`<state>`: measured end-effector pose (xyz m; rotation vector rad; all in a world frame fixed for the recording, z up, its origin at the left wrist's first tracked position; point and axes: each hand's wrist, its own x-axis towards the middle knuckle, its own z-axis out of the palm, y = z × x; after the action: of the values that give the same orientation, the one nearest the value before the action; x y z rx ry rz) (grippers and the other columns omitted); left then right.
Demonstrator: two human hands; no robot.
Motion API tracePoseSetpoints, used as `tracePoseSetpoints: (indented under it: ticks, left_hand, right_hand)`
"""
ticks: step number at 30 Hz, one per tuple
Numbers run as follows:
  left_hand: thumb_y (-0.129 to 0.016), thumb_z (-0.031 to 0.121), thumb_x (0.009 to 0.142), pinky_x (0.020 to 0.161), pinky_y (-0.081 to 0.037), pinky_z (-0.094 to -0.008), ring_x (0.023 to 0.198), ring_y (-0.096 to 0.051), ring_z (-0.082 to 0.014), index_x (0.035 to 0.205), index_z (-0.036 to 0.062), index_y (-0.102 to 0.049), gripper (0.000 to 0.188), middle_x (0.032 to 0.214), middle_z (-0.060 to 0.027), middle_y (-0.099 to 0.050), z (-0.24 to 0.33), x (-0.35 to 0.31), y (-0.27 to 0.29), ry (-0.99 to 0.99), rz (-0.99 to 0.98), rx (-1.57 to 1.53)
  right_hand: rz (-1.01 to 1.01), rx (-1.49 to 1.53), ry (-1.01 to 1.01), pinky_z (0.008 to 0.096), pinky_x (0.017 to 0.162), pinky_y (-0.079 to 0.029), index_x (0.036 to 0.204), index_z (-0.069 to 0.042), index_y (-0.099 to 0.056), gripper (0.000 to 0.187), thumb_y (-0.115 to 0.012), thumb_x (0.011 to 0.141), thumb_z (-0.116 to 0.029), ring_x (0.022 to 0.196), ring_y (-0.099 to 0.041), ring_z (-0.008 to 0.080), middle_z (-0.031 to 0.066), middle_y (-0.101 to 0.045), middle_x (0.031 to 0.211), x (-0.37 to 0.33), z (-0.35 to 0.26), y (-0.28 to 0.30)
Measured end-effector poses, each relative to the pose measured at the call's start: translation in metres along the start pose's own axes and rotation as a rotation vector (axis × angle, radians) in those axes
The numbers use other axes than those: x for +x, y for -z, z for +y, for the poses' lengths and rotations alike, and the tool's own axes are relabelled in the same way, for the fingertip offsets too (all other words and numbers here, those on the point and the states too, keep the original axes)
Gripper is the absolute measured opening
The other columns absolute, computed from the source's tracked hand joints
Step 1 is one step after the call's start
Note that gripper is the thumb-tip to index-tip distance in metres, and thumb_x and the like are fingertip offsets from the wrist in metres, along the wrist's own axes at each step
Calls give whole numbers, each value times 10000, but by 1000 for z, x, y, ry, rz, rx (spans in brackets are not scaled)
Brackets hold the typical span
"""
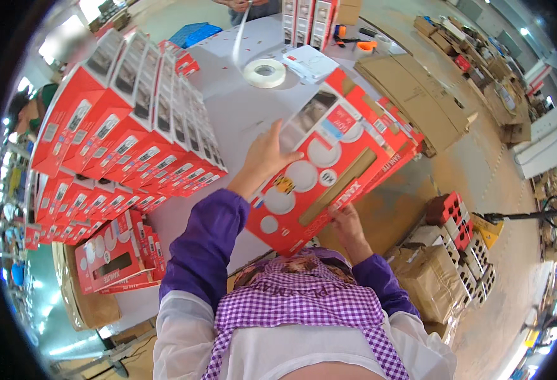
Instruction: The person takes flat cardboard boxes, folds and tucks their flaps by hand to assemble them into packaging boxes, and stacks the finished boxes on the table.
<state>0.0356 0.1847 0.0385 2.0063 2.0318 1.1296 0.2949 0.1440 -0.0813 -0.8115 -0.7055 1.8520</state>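
A flat red printed carton (329, 161), with white round pictures and a long brown cut-out, lies tilted in front of me over the table's near right edge. My left hand (267, 155) has it by the left edge, the thumb on the printed face. At its lower edge is my right hand (348, 227), thumb on the near side and the other fingers partly hidden underneath. More flat red cartons (402, 130) show behind its right end, partly covered by it. Folded red boxes (120, 145) stand in tall stacked rows at my left.
Flat red cartons (110, 256) are piled at the near left. A white tape roll (264, 73), white sheets (310, 62) and brown cardboard (415, 95) lie farther back. A person's hands (240, 5) hold a tape strip opposite. Packed cardboard boxes (432, 272) stand right.
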Motion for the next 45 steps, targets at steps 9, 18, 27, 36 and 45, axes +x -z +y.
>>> tracePoseSetpoints:
  ticks: [9, 18, 27, 36, 45]
  left_hand:
    - [-655, 182, 820, 691, -485, -437, 856, -621, -364, 1031, 36, -625, 258, 898, -197, -631, -6, -77, 104, 96, -72, 198]
    - [-605, 156, 824, 642, -471, -430, 773, -611, -302, 989, 48, -557, 203, 819, -115, -609, -8, -171, 88, 4, -126, 403]
    - [-620, 174, 810, 634, -471, -402, 758, -605, -265, 980, 60, -562, 212, 822, -89, -602, 10, -178, 89, 39, -153, 436]
    - [-721, 259, 740, 628, -485, -425, 773, -606, -283, 1103, 71, -565, 437, 922, -114, -609, 33, -192, 83, 55, -223, 407]
    - [-732, 287, 705, 796, -470, -443, 992, -579, -316, 1353, 68, -436, 745, 1238, -165, -535, 50, -186, 72, 58, -360, 447]
  right_hand:
    - [-262, -774, 12, 265, 660, -505, 1094, 27, -602, 238, -594, 875, -66, 750, -643, 127, 66, -667, 838, 7, -11, -64]
    - [-108, -399, -31, 274, 718, -515, 1263, 36, -432, 422, -585, 880, -48, 879, -651, 174, 144, -561, 1168, 39, -7, -105]
    - [6, -709, 246, 257, 666, -502, 1118, 58, -551, 282, -602, 863, -50, 796, -633, 138, 87, -614, 961, 19, -7, -105]
    - [-162, -323, -191, 274, 583, -492, 1023, 38, -594, 176, -564, 864, -31, 596, -588, 160, 101, -650, 869, -4, -27, -89]
    - [-389, -556, -423, 228, 465, -447, 954, 16, -634, 192, -676, 866, -150, 544, -578, 111, 62, -649, 806, -1, -45, -94]
